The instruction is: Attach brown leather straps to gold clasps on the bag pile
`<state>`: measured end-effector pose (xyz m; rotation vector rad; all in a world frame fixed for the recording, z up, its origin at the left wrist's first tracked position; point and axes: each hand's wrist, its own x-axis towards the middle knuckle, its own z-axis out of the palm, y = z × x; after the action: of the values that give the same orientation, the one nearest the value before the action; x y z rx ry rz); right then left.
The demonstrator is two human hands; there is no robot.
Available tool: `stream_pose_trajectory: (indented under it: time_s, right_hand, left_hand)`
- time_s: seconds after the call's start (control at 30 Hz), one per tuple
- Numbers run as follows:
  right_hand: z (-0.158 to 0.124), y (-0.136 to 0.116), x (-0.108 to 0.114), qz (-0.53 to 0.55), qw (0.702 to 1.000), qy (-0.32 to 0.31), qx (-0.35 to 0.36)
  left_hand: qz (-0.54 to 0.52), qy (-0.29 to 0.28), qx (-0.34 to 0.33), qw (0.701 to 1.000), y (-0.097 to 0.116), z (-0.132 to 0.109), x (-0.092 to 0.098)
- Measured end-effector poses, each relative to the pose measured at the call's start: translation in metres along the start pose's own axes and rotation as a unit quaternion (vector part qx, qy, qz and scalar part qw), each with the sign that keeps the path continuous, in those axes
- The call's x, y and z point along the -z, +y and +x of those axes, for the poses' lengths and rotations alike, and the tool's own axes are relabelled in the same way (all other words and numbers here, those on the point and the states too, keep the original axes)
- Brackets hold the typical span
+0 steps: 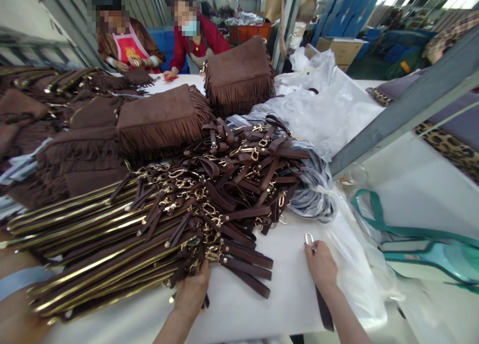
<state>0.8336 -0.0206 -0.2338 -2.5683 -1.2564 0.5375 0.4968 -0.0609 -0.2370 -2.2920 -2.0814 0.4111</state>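
Observation:
My right hand (322, 266) is closed on a dark brown wrist strap (324, 306). Its gold clasp (309, 239) sticks out beyond the fingertips, and the strap's tail hangs below the hand near the table edge. My left hand (192, 289) is at the right end of a stack of brown pouches with gold zippers (108, 264). Its fingers are curled among the gold hardware, and what they grip is partly hidden. Just ahead lies a large heap of brown wrist straps (243, 179) with gold clasps, some of their ends fanned out over the white table (239, 314).
Brown fringed bags (160, 114) stand behind the straps. Clear plastic sheeting (322, 99) and grey cords (310, 204) lie to the right, beside a slanted metal post (404, 109). Another person's forearm (18, 284) reaches in at left. Two people sit across the table.

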Motion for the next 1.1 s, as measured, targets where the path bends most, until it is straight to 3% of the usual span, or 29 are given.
stream_pose_trajectory:
  time_s: [0.13,0.33,0.57,0.67,0.87,1.1]
  right_hand:
    - [0.0,-0.002,0.005,0.051,0.997,-0.053,0.004]
    - [-0.026,-0.014,0.006,0.179,0.975,-0.127,0.022]
    - [-0.034,-0.036,0.01,0.395,0.889,-0.227,-0.048]
    - [-0.035,-0.038,0.011,0.379,0.891,-0.248,-0.024]
    - [-0.039,-0.038,0.004,0.224,0.945,-0.22,0.095]
    - [-0.071,-0.061,0.014,0.164,0.936,-0.229,0.213]
  left_hand:
    - [0.008,0.026,0.003,1.0,0.001,0.0,0.004]
    - [-0.009,-0.012,0.015,1.0,0.002,-0.001,0.004]
    - [-0.006,-0.034,0.0,0.999,0.0,-0.001,0.005]
    - [-0.01,-0.041,-0.002,0.999,-0.001,0.0,0.006]
    - [-0.016,-0.035,0.003,0.999,0.0,0.0,0.009]
    - [-0.036,-0.082,0.007,0.996,0.003,0.002,0.01]
